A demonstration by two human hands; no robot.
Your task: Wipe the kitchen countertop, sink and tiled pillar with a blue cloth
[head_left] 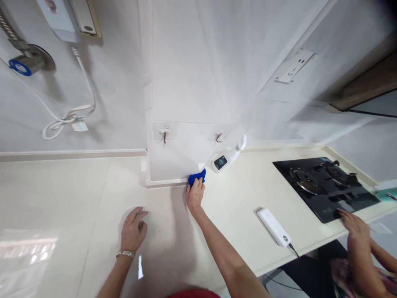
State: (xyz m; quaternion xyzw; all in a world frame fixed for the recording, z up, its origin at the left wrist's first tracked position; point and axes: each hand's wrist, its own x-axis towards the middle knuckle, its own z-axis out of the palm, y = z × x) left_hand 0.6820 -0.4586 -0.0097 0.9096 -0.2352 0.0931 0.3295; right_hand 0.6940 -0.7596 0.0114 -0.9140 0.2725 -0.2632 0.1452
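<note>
My right hand presses a crumpled blue cloth against the bottom corner of a white wall panel, where it meets the cream countertop. My left hand, wearing a metal bracelet, hovers over or rests on the countertop, holding nothing. A white spray bottle with a dark label lies on its side a little beyond the cloth.
A black two-burner gas hob is set into the counter at right, and another person's hand touches its front edge. A white oblong device with a cable lies nearby. A wall socket and wall-mounted water heater sit above.
</note>
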